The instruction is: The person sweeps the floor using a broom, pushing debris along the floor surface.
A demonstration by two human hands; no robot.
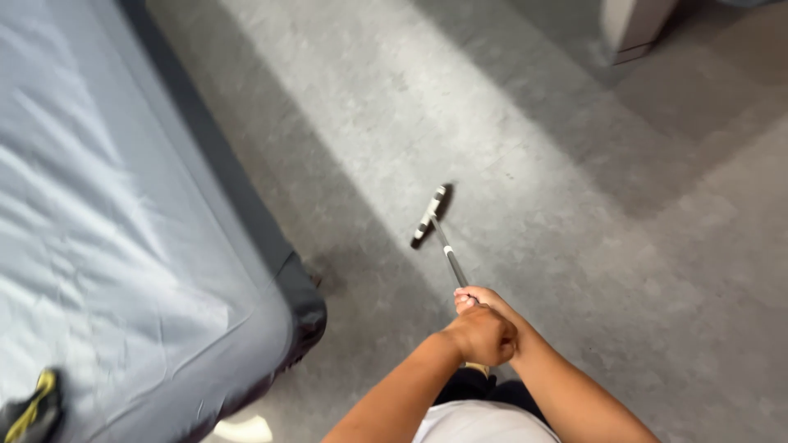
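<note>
A grey speckled floor (525, 164) is filling most of the view, with a wide band of light running across it from the upper middle toward the right and shade lying on either side. On the left a bed (107, 230) under a pale grey sheet is taking up the whole side; its dark lower edge is running diagonally down to a rounded corner (304, 312), which is standing just left of the person's arms. A light-coloured piece of furniture (636, 25) is showing only its foot at the top right, well apart from the hands. No package, label or sign is showing legibly anywhere. The floor between the bed corner and that furniture is lying open, so the widest room is ahead and to the right.

A black and yellow object (33, 410) is resting on the sheet at the bottom left, too cropped to identify. A pale shape (242, 428) is lying on the floor under the bed's edge.

A thin, dark long-handled tool (447, 250) is reaching forward from the hands, its small black-and-white head (430, 215) resting on or just above the floor. The left hand (484, 335) is clenched around the handle's near end, and the right hand (480, 299) is wrapped on the shaft just beyond, touching the left.
</note>
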